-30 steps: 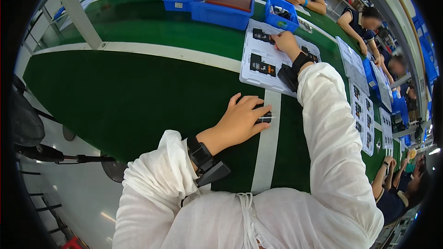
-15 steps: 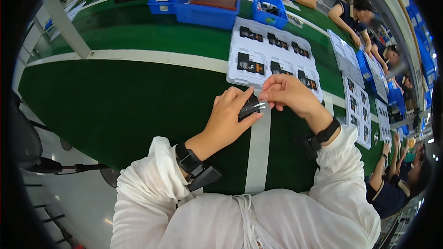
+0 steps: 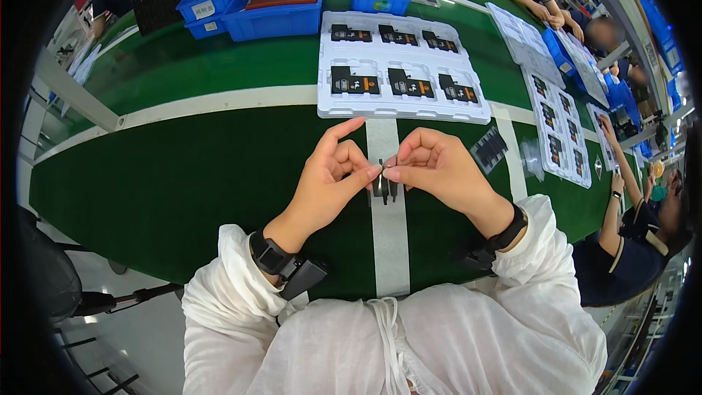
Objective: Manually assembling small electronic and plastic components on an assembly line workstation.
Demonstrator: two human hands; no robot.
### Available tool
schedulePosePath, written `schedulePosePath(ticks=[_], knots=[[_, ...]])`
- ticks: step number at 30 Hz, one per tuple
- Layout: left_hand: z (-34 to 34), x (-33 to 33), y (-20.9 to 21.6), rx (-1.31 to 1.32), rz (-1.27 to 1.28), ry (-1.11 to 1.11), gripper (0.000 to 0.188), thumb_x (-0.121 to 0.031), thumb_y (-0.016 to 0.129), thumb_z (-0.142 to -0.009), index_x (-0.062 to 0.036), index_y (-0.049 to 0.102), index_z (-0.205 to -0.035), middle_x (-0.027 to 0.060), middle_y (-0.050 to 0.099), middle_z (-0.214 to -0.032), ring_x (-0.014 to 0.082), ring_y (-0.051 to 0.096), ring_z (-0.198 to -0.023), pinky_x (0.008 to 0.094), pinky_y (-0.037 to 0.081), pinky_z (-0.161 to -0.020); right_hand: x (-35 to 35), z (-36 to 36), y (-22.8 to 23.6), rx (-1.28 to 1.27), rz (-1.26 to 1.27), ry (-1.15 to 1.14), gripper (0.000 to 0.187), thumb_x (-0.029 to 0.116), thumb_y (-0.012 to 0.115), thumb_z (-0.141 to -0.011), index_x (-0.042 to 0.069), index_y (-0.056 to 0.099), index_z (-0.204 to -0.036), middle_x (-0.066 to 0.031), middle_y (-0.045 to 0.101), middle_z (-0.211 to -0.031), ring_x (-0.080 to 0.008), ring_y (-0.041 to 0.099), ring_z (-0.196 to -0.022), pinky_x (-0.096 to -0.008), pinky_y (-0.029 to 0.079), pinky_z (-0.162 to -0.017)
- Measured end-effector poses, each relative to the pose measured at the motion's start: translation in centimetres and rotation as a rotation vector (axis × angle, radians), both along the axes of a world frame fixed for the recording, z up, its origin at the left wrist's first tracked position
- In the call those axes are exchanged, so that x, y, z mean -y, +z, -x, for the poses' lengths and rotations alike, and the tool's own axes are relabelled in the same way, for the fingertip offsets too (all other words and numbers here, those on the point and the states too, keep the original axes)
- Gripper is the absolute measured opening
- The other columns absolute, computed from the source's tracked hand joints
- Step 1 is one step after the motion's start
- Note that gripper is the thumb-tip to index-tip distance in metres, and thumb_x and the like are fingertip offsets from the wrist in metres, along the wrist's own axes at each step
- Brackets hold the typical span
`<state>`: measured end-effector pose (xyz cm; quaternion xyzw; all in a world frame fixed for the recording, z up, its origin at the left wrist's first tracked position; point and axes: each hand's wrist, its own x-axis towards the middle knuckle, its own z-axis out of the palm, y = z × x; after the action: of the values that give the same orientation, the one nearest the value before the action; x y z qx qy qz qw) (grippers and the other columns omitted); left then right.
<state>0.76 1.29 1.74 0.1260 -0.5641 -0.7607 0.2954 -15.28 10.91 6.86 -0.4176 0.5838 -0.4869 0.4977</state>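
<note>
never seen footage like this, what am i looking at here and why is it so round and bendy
This is one picture from a wide fisheye camera worn on a person's head, looking down at their own two hands. That lens bends straight edges toward the rim. There is no machine: the white sleeves at the bottom are the wearer's arms.

The left hand and right hand meet over the green work surface, which has white stripes, and pinch a small dark flat part between their fingertips. Both wrists wear black bands.

Just beyond lies a white moulded plastic tray with pockets holding dark rectangular pieces. Farther back stand blue plastic bins. More white trays run along the right side, where other people in dark shirts work at the same table.
</note>
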Motion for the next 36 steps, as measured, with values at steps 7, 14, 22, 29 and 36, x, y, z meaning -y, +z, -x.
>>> schedulePosePath(ticks=[7,14,22,29,36], knots=[[0.1,-0.1,-1.1,0.100,0.041,0.031,0.048,0.004,0.056,-0.082,-0.0014,0.036,-0.125,0.0003,0.050,-0.073,0.0069,0.052,-0.065,0.0194,0.043,-0.061,-2.3,2.8,1.0,-0.083,0.100,-0.197,0.021,0.001,0.069,-0.074,0.003,0.052,-0.086,-0.0088,0.065,-0.080,-0.0104,0.061,-0.071,-0.0204,0.047,-0.063],[0.6,-0.5,-1.2,0.594,1.161,0.221,0.056,-0.014,0.069,-0.069,-0.0015,0.044,-0.117,0.0147,0.042,-0.112,0.0314,0.040,-0.104,0.0401,0.031,-0.088,-7.8,15.8,1.2,-1.273,-0.358,-0.406,0.025,0.015,0.074,-0.065,0.000,0.053,-0.067,-0.0054,0.056,-0.057,-0.0117,0.053,-0.049,-0.0255,0.042,-0.044],[0.4,-0.2,-1.7,0.588,1.206,0.310,0.052,-0.016,0.068,-0.071,-0.0019,0.046,-0.116,0.0145,0.041,-0.115,0.0301,0.040,-0.107,0.0407,0.030,-0.089,-7.1,18.2,0.5,-1.352,-0.849,-0.276,0.034,0.032,0.059,-0.077,-0.001,0.064,-0.080,-0.0225,0.062,-0.081,-0.0370,0.060,-0.078,-0.0437,0.046,-0.069],[0.5,-0.3,-1.4,0.605,1.211,0.260,0.051,-0.018,0.069,-0.071,-0.0028,0.047,-0.115,0.0153,0.041,-0.117,0.0312,0.039,-0.109,0.0416,0.029,-0.091,3.8,14.3,4.9,-1.552,-0.302,0.235,0.029,0.025,0.051,-0.085,-0.001,0.062,-0.092,-0.0220,0.061,-0.092,-0.0372,0.057,-0.088,-0.0412,0.045,-0.078],[0.2,-0.1,-2.0,0.563,1.221,0.263,0.053,-0.023,0.069,-0.071,-0.0020,0.047,-0.115,0.0170,0.042,-0.118,0.0322,0.039,-0.109,0.0426,0.029,-0.091,18.5,9.1,-2.2,-1.379,0.117,0.504,0.050,0.028,0.044,-0.090,-0.002,0.037,-0.129,-0.0202,0.035,-0.135,-0.0331,0.034,-0.125,-0.0342,0.026,-0.104]])
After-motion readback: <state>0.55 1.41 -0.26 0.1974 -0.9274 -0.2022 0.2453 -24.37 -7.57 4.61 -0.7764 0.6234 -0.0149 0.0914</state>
